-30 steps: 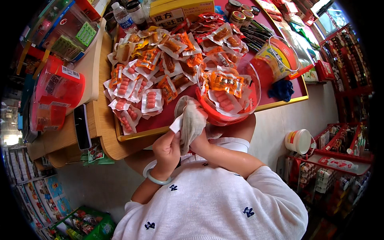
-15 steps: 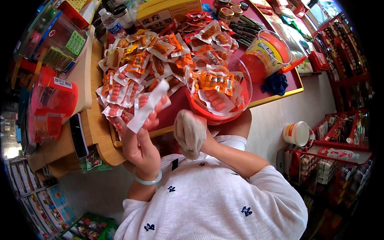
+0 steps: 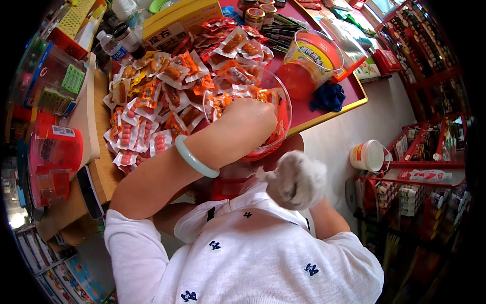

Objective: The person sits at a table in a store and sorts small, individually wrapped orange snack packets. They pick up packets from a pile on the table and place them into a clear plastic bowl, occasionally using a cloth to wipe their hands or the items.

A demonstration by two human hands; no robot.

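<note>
My left hand (image 3: 248, 121), with a pale green bangle (image 3: 195, 159) on its wrist, reaches down into a clear round tub (image 3: 284, 99) full of orange-red snack packets. Its fingers are buried among the packets, so any grip is hidden. My right hand (image 3: 298, 180) wears a white glove and hangs curled near my chest, below the tub, with nothing visible in it. A heap of loose snack packets (image 3: 167, 96) covers the counter left of the tub, with white packets of pink sausages (image 3: 129, 137) at its near edge.
A second clear tub with a red and yellow label (image 3: 309, 61) and a blue cloth (image 3: 329, 96) stand right of the tub. A yellow box (image 3: 177, 23), jars and a bottle (image 3: 109, 43) line the back. A red container (image 3: 53, 152) and a phone (image 3: 91, 192) lie left. A white bucket (image 3: 367, 154) sits on the floor right.
My left hand lowered the strip of sausage packets it held up and moved right into the clear tub. My gloved right hand dropped from the tub's edge toward my chest.
</note>
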